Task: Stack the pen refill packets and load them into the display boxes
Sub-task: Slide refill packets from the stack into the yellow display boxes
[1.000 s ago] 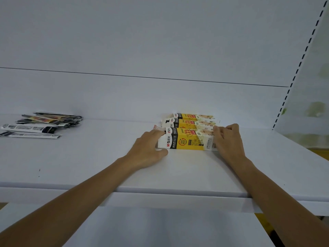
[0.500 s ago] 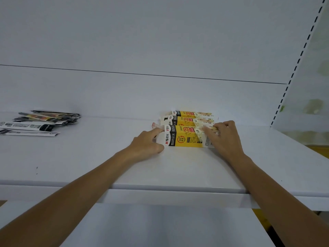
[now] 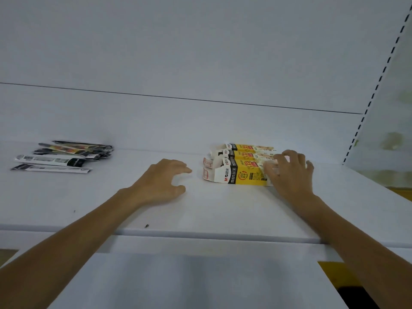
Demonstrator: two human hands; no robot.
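Lying seemingly under spread right fingers (image 3: 281,156), display boxes (image 3: 242,175) sit beside relaxed left fingers (image 3: 178,166).

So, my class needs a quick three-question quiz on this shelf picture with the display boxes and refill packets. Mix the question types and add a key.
1. How many display boxes lie side by side on the white shelf?
2. Where are the loose refill packets? A) on the shelf, well to the left of the left hand; B) inside the boxes; C) under the right hand.
3. True or false: the left hand grips a display box.

Key: 1) Three. 2) A. 3) False: it is open and apart from the boxes; only the right hand is at them, over their right end.
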